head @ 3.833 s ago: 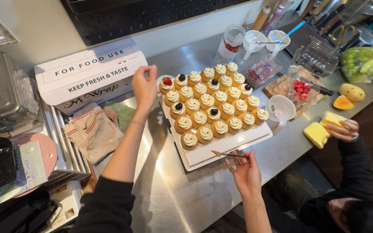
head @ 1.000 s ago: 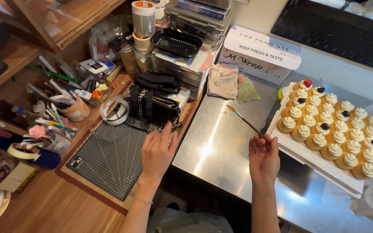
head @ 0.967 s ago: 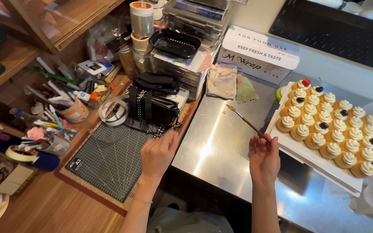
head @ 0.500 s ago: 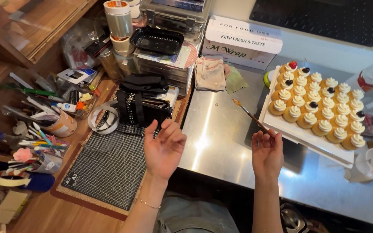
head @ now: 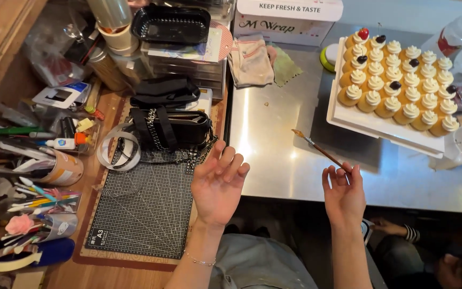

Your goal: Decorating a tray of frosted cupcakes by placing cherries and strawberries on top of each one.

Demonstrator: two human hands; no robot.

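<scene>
Brush (head: 316, 149) handle end hidden in right hand (head: 343, 195)

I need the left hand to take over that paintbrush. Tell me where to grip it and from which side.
Grip the thin paintbrush on the bare middle of its handle, between the bristle tip and the right hand, whose fingers pinch the rear end. It slants up and to the left over the steel counter, clear of the surface, so the open left hand can probably come in from the left, pinching across the shaft.
</scene>
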